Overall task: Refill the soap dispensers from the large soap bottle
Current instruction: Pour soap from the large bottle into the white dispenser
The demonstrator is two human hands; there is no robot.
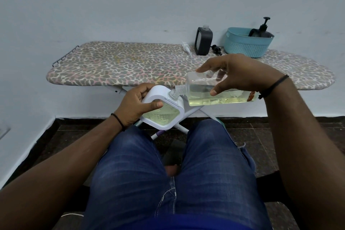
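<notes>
Two hands work above a seated person's lap in blue jeans (168, 183). Left hand (134, 104) grips a white square soap dispenser (164, 112), thumb curled across its clear window, fingers wrapped over its top corner; pale yellow liquid fills the lower part of the window. Right hand (240, 74) holds a large clear soap bottle (214, 91) tipped on its side, thumb on the near face, fingers spread over the top. Yellowish soap lies along the bottle's lower side. Its threaded neck sits just above the dispenser's open neck. Beyond, an ironing board (130, 63) with a leopard-print cover stands against a pale wall, over a dark tiled floor. At its far right side stand a black square dispenser (203, 41) with no pump, a white pump (186, 47) and a black pump (216, 49) lying beside it, and a teal basket (246, 45) holding a black pump bottle (262, 29).
</notes>
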